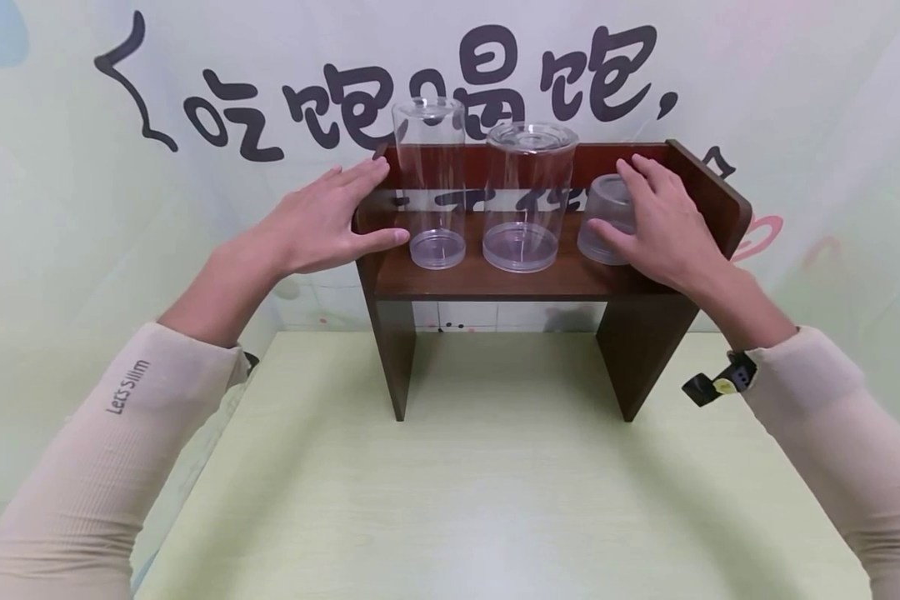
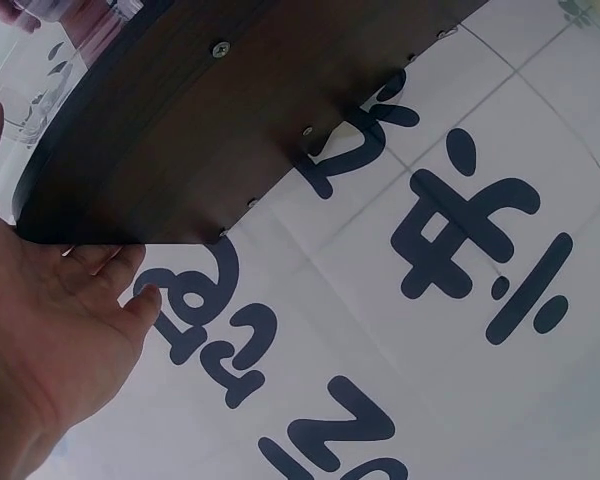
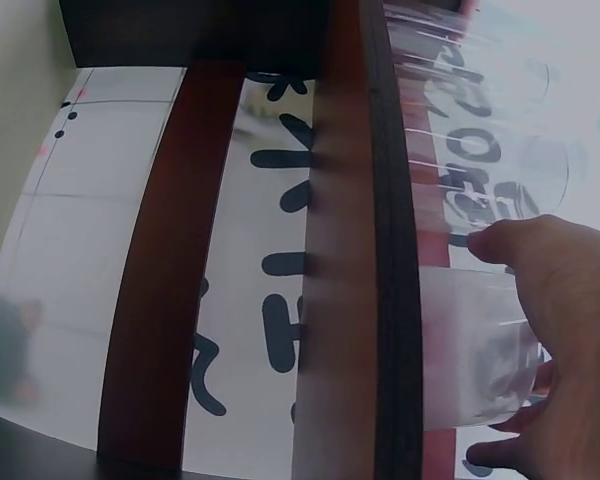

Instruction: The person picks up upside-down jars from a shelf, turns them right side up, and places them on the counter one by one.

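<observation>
Brown shelf [image 1: 471,285] with a tall cup [image 1: 429,183], a wide cup [image 1: 529,196] and a small cup [image 1: 602,198], all see-through, in a row.
Black lettering [image 1: 360,100], 吃饱喝饱, runs across the wall [image 1: 187,42]; the left sleeve [image 1: 138,408] reads "Let's Slim". The left hand [image 1: 326,221] has straight fingers at the shelf's end, thumb spread close by the tall cup. The right hand [image 1: 663,221] holds thumb and fingers apart around the small cup; I can't tell whether they touch it.
</observation>
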A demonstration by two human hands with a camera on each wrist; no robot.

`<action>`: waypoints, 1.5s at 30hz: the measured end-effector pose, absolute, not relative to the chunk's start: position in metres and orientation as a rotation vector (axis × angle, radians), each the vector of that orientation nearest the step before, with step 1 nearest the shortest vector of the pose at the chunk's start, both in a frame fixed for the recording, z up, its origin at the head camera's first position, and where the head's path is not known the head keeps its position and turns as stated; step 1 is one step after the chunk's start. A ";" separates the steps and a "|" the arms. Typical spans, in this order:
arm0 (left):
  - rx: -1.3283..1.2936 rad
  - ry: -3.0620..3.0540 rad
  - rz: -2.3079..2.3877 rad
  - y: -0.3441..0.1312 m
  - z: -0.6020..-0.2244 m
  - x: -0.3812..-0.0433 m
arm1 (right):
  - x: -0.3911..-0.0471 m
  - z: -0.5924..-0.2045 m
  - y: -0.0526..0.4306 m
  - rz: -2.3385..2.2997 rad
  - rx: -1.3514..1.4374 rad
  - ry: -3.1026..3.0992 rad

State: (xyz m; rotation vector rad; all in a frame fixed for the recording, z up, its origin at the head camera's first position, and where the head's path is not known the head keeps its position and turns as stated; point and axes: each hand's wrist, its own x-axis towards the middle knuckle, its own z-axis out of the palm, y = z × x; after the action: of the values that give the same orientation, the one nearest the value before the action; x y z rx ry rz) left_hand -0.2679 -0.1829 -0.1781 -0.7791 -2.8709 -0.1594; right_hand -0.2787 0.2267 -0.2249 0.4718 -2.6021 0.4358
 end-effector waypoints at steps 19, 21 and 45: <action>-0.790 -2.850 -0.187 -0.183 -0.180 -0.269 | -0.287 -0.233 0.222 0.551 0.434 -2.541; -0.787 -2.851 -0.192 -0.182 -0.180 -0.269 | -0.287 -0.234 0.222 0.556 0.433 -2.534; -0.746 -2.854 -0.244 -0.182 -0.183 -0.269 | -0.261 -0.234 0.222 0.604 0.439 -2.437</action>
State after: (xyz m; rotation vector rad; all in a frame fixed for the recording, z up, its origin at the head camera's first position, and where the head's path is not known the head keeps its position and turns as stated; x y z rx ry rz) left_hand -0.2694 -0.1821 -0.1831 -0.7462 -2.8544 -0.2444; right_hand -0.2613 0.2224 -0.2338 0.4391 -2.4369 0.6043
